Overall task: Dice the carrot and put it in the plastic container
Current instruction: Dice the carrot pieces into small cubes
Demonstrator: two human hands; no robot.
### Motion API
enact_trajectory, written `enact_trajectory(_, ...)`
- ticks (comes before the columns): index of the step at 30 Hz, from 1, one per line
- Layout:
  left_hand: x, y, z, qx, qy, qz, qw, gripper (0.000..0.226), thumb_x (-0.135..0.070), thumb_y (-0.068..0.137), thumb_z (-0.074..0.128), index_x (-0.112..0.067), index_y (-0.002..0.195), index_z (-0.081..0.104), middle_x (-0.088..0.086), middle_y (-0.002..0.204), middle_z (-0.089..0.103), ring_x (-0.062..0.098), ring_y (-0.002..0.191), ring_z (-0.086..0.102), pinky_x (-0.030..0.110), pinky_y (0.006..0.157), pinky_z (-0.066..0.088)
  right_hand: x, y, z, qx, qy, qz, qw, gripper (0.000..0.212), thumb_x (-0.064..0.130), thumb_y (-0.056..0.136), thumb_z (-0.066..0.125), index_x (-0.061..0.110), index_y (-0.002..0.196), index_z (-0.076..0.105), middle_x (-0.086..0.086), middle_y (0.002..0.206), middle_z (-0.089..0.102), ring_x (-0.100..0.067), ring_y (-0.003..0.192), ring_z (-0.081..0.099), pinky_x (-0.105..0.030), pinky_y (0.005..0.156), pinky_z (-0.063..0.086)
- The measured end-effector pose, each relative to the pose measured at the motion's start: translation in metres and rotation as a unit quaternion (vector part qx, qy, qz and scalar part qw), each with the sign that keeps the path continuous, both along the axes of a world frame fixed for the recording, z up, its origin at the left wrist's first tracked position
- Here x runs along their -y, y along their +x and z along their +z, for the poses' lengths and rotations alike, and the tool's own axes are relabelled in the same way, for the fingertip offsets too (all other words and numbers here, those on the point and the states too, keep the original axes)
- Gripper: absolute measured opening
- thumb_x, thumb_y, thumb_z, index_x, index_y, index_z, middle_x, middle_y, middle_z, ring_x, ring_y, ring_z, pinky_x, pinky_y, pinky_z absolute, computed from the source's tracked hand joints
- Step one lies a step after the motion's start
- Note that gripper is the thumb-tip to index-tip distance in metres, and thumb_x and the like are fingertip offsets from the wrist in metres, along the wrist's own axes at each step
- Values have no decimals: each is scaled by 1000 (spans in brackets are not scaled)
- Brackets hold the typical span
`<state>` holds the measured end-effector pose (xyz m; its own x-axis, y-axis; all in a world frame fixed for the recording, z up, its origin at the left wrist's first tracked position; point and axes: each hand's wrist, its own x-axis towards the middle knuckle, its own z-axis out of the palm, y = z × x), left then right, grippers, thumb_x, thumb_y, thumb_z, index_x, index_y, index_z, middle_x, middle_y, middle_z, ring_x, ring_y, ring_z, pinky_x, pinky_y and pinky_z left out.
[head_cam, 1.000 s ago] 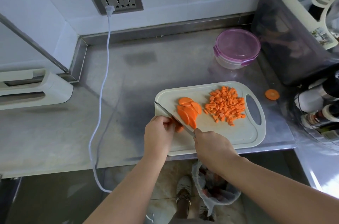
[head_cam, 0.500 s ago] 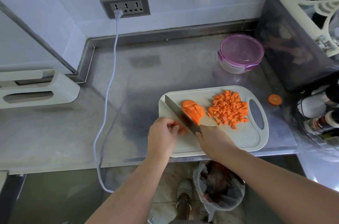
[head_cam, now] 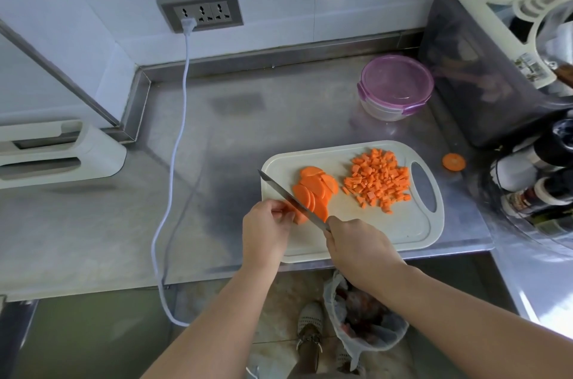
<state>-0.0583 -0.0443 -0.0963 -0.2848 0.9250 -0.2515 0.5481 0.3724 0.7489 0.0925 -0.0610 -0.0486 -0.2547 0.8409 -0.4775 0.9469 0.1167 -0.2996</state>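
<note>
**Turned edge-on: blade across the carrot stub**

Tipped since half a second ago from broad side up to edge-on: knife (head_cam: pixel 279 188), now set across the carrot stub (head_cam: pixel 298 217) right at the left fingertips. Fan of cut rounds beside it spread a little wider than before.

Pinched between curled fingers and thumb of the left hand (head_cam: pixel 266 231): that stub, on the near left part of the cutting board (head_cam: pixel 390 233). Wrapped tight round the knife handle, handle itself hidden inside the fist: right hand (head_cam: pixel 356 250), just right of the left hand and slightly nearer the body. Blade slanting away from that fist, up and leftward, tip about at the board's left edge.

Directly past the blade, on the side away from the left hand: carrot slices (head_cam: pixel 316 188), overlapping and leaning on one another. Right of those, clearly apart: diced carrot (head_cam: pixel 376 181) in a loose heap, close to the board's handle slot.

Well beyond both hands, back and to the right: plastic container (head_cam: pixel 395 88), purple lid on, standing on the steel counter (head_cam: pixel 217 167), not touching the board. Off the board's right end, alone on the counter: carrot end (head_cam: pixel 453 162). Further right: dark bin (head_cam: pixel 465 93) and bottles (head_cam: pixel 539 189).

Far left of the hands: white cable (head_cam: pixel 173 161) from the wall socket (head_cam: pixel 201 11), trailing over the counter's front edge. Under the right forearm, below the counter: waste bag (head_cam: pixel 366 321).
</note>
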Motion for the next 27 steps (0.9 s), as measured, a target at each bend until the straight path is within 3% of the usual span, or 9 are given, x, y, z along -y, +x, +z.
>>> enact_trajectory(2, 0, 0, 1, 1, -2, 2, 1000, 11, -13, 85, 68, -23, 82, 67, -7, 85, 69, 7, 82, 62, 7, 68, 39, 0, 0, -1, 9, 0, 4, 1000, 15, 18, 102, 35, 14, 112, 46, 3, 71, 39, -23, 70, 50, -33, 59, 40)
enact_trajectory(6, -1, 0, -1, 5, 3, 3, 1000, 8, -12, 84, 68, -20, 83, 68, -8, 83, 67, 9, 83, 63, 15, 74, 43, -1, 0, -4, 20, -1, 13, 1000, 16, 17, 101, 37, 14, 115, 45, 3, 72, 40, -21, 69, 51, -31, 56, 41)
enact_trajectory(12, -2, -2, -3, -7, 6, -3, 1000, 5, -13, 85, 68, -15, 88, 71, -7, 83, 69, 7, 81, 63, 3, 65, 38, -1, 0, -5, 32, 11, 35, 999, 16, 15, 101, 38, 14, 116, 44, 3, 71, 40, -21, 65, 48, -26, 45, 30)
enact_trajectory(17, -1, 0, 2, 9, 0, -3, 1000, 9, -8, 83, 67, -15, 86, 70, -10, 78, 66, 7, 80, 63, 5, 65, 40, -1, 0, -2, 50, 9, 45, 998, 22, 11, 98, 39, 13, 120, 42, 1, 75, 43, -23, 68, 48, -33, 57, 38)
enact_trajectory(20, 0, 0, 4, 23, -5, -6, 1000, 11, -6, 83, 66, -17, 85, 68, -8, 79, 67, 8, 81, 64, 5, 66, 40, 0, -2, -4, 56, 7, 43, 997, 26, 10, 97, 41, 13, 123, 41, 2, 71, 38, -22, 68, 48, -32, 55, 37)
enact_trajectory(23, -1, 0, 5, 21, -9, -7, 1000, 16, -5, 84, 65, -21, 81, 64, -14, 75, 63, 8, 79, 62, 6, 65, 41, 1, -4, -3, 54, -9, 44, 998, 30, 7, 95, 41, 11, 124, 40, -2, 79, 46, -22, 69, 47, -33, 57, 36)
enact_trajectory(27, -2, -1, 5, 17, -7, -12, 1000, 17, -8, 83, 67, -23, 78, 64, -9, 77, 67, 12, 82, 66, 23, 76, 51, -3, -5, -5, 56, -23, 41, 997, 34, 7, 95, 42, 11, 129, 39, -1, 78, 44, -21, 71, 50, -33, 57, 40)
